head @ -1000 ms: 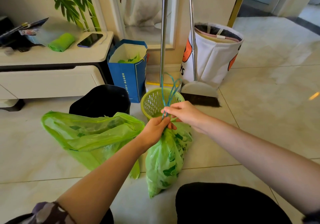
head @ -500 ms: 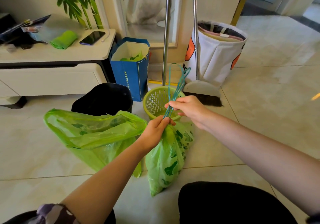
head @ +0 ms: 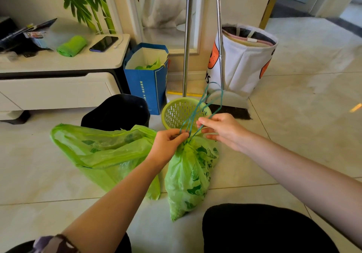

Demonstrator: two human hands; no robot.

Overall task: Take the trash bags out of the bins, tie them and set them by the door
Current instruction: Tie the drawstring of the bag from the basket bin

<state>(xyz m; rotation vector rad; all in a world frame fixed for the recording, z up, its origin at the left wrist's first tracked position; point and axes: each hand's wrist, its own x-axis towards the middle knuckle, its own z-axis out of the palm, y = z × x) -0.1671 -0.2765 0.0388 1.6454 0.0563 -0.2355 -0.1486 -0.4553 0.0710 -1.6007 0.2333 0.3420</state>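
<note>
A small green trash bag (head: pixel 190 176) with leaf prints stands on the tiled floor, its neck gathered. My left hand (head: pixel 168 143) pinches that neck. My right hand (head: pixel 219 127) holds the teal drawstring loops (head: pixel 205 106) that rise from the neck. A larger green trash bag (head: pixel 101 153) lies open and slack on the floor to the left. Behind them stand a black bin (head: pixel 117 111) and a green mesh basket bin (head: pixel 182 111).
A blue paper bag (head: pixel 148 84) with green scraps stands by a low white cabinet (head: pixel 58 88) that bears a phone and a green cloth. A broom and a dustpan lean by a white fabric basket (head: pixel 242 61). An open doorway lies at the far right. My dark-clad knee is at the bottom.
My right hand has drawn the drawstring loops up and to the right, away from the left hand, and the bag's neck has cinched tighter. The left hand keeps its grip.
</note>
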